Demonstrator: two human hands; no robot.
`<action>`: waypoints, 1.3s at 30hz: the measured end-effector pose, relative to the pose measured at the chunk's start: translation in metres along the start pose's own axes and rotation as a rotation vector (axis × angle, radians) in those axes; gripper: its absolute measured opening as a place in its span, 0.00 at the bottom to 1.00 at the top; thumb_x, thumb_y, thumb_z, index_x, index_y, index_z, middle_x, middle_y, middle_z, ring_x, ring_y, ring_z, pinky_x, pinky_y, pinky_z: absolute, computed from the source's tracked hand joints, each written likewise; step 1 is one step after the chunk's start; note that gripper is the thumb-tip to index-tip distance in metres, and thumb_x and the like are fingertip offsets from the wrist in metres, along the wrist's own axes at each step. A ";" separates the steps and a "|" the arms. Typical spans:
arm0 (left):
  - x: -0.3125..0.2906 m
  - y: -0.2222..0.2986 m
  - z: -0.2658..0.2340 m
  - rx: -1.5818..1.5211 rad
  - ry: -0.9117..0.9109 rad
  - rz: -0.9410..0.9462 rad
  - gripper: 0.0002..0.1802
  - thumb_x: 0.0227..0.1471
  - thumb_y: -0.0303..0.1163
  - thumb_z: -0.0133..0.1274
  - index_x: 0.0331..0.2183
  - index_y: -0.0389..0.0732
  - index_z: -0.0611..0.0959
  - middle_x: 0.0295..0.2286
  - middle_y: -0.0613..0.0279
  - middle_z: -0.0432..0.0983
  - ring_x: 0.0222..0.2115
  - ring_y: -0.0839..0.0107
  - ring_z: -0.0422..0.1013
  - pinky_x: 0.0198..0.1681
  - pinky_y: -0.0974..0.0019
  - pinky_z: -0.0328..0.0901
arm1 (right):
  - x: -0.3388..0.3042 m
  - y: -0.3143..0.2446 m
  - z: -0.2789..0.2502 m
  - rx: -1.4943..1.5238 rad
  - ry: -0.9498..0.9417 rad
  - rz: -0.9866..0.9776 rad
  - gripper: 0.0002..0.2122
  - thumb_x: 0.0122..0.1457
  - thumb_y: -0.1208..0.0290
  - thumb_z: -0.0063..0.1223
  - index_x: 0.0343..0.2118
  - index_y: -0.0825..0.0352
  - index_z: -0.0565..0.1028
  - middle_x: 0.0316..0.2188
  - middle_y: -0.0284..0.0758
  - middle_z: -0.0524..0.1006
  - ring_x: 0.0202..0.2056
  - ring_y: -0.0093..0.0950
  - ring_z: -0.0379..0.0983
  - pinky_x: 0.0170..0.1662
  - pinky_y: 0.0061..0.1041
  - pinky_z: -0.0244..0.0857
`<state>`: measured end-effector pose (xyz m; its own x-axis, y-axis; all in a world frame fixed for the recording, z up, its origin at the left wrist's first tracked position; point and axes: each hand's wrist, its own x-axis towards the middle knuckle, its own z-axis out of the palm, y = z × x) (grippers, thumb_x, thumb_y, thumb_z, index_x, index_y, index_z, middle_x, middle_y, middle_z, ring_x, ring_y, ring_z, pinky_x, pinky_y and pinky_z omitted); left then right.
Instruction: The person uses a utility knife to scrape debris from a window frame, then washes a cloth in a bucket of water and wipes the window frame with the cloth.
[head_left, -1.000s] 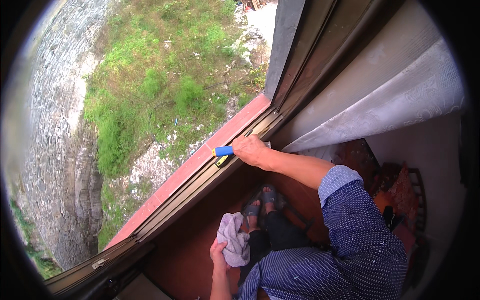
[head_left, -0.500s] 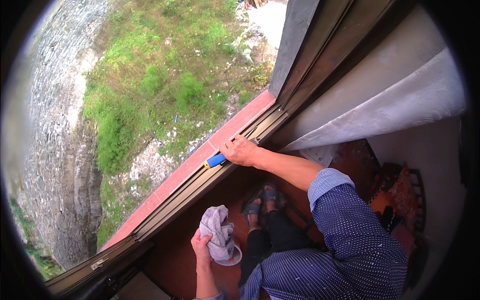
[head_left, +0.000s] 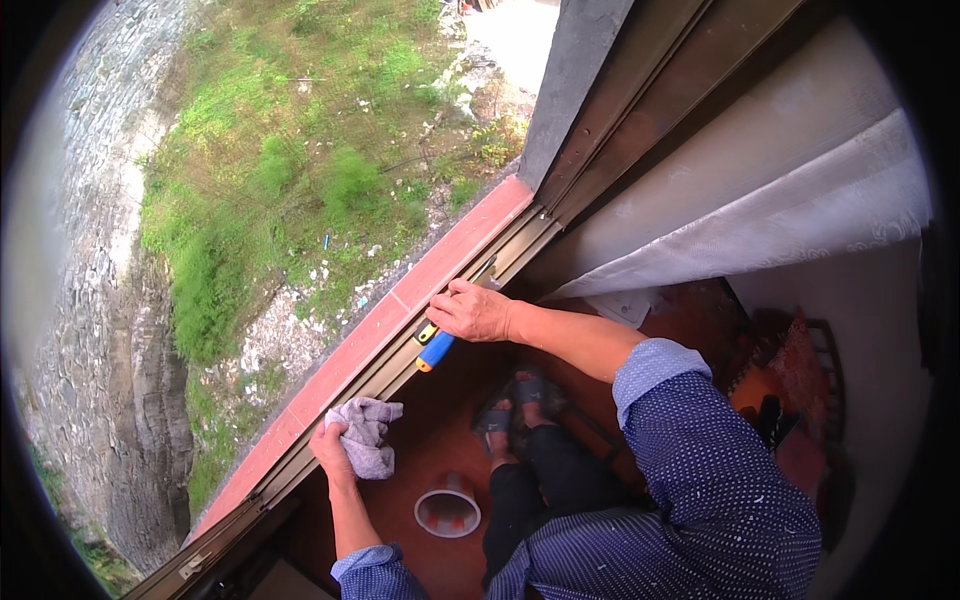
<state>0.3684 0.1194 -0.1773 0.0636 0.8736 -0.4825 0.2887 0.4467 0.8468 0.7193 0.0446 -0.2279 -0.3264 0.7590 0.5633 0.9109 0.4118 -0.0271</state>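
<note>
My right hand (head_left: pixel 472 312) is closed over the window track (head_left: pixel 395 362), gripping a tool with a blue handle (head_left: pixel 436 351) tipped in yellow. Beside that handle shows a black-and-yellow piece (head_left: pixel 425 333), perhaps a second tool's handle. Past my fingers, a thin dark tip (head_left: pixel 486 268) lies along the track; how it joins the handles is hidden. My left hand (head_left: pixel 332 452) is closed on a crumpled greyish-purple rag (head_left: pixel 368 440), held at the inner side of the track, lower left of my right hand. I cannot tell whether the rag touches the frame.
A light-rimmed bucket (head_left: pixel 447 512) stands on the red floor beside my legs. Outside the open window runs a red tiled ledge (head_left: pixel 345 350), with a drop to grassy ground (head_left: pixel 330 190) beyond. A pale curtain (head_left: pixel 760 220) hangs at the right, near a brown window frame (head_left: pixel 640 120).
My left hand has carried the rag from above the bucket left and up to the window track. The blue handle in my right hand has swung down and now points more steeply.
</note>
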 end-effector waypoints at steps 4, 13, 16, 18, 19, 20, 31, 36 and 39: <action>0.009 -0.016 -0.006 0.022 0.055 0.052 0.04 0.39 0.27 0.47 0.18 0.37 0.74 0.18 0.70 0.66 0.19 0.78 0.60 0.24 0.71 0.56 | -0.001 0.004 0.000 0.021 0.013 -0.054 0.09 0.50 0.70 0.48 0.33 0.68 0.73 0.27 0.31 0.70 0.26 0.21 0.71 0.38 0.22 0.60; 0.019 -0.024 -0.013 0.183 0.100 0.166 0.08 0.41 0.26 0.46 0.21 0.31 0.77 0.19 0.66 0.71 0.20 0.76 0.64 0.25 0.69 0.59 | 0.023 -0.009 -0.025 0.013 -0.060 -0.011 0.11 0.50 0.69 0.50 0.34 0.69 0.73 0.25 0.31 0.70 0.27 0.25 0.69 0.32 0.25 0.61; 0.017 -0.025 -0.010 0.097 0.109 0.162 0.08 0.41 0.26 0.46 0.21 0.32 0.77 0.19 0.66 0.70 0.20 0.76 0.63 0.25 0.70 0.59 | 0.032 -0.041 -0.053 0.134 0.110 0.234 0.11 0.48 0.72 0.52 0.35 0.70 0.74 0.27 0.33 0.71 0.26 0.27 0.69 0.31 0.25 0.62; 0.021 -0.021 -0.012 0.179 0.045 0.169 0.06 0.41 0.26 0.46 0.19 0.34 0.73 0.18 0.68 0.67 0.20 0.77 0.61 0.24 0.70 0.57 | 0.014 -0.062 -0.065 0.277 0.150 0.506 0.17 0.45 0.78 0.56 0.41 0.71 0.73 0.32 0.38 0.74 0.29 0.35 0.71 0.34 0.29 0.66; 0.022 -0.024 -0.011 0.159 0.042 0.164 0.07 0.41 0.26 0.46 0.18 0.34 0.73 0.18 0.69 0.66 0.19 0.77 0.60 0.24 0.70 0.57 | -0.003 -0.072 -0.067 0.266 0.098 0.642 0.17 0.46 0.79 0.55 0.42 0.72 0.73 0.32 0.39 0.75 0.30 0.38 0.72 0.35 0.31 0.66; 0.021 -0.021 -0.008 0.140 0.040 0.161 0.07 0.41 0.27 0.46 0.17 0.34 0.72 0.17 0.69 0.65 0.19 0.77 0.60 0.24 0.69 0.56 | -0.022 -0.083 -0.065 0.255 0.049 0.777 0.17 0.47 0.80 0.54 0.42 0.72 0.72 0.33 0.40 0.75 0.32 0.40 0.73 0.36 0.33 0.67; 0.045 -0.050 -0.055 0.043 -0.024 0.030 0.10 0.42 0.28 0.43 0.21 0.32 0.76 0.21 0.66 0.69 0.22 0.74 0.64 0.28 0.68 0.61 | -0.279 -0.230 0.019 0.065 -0.294 2.134 0.14 0.59 0.59 0.51 0.30 0.68 0.76 0.30 0.51 0.77 0.36 0.51 0.73 0.40 0.47 0.66; 0.031 -0.030 -0.058 -0.086 -0.132 -0.173 0.19 0.44 0.37 0.43 0.32 0.31 0.79 0.29 0.57 0.75 0.29 0.65 0.71 0.37 0.62 0.67 | -0.326 -0.281 0.074 0.161 -0.605 2.333 0.14 0.60 0.57 0.49 0.37 0.64 0.76 0.36 0.47 0.78 0.41 0.49 0.74 0.44 0.46 0.68; 0.014 -0.022 -0.053 -0.067 -0.115 -0.241 0.21 0.45 0.38 0.42 0.34 0.31 0.78 0.31 0.56 0.75 0.31 0.64 0.71 0.38 0.61 0.67 | -0.345 -0.291 0.109 0.281 -0.679 2.498 0.13 0.58 0.59 0.49 0.37 0.63 0.77 0.37 0.44 0.79 0.41 0.47 0.75 0.44 0.46 0.68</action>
<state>0.3122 0.1321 -0.1905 0.1098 0.7146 -0.6909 0.2449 0.6542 0.7156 0.5394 -0.2820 -0.5048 0.5908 -0.2905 -0.7527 -0.3865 -0.9208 0.0520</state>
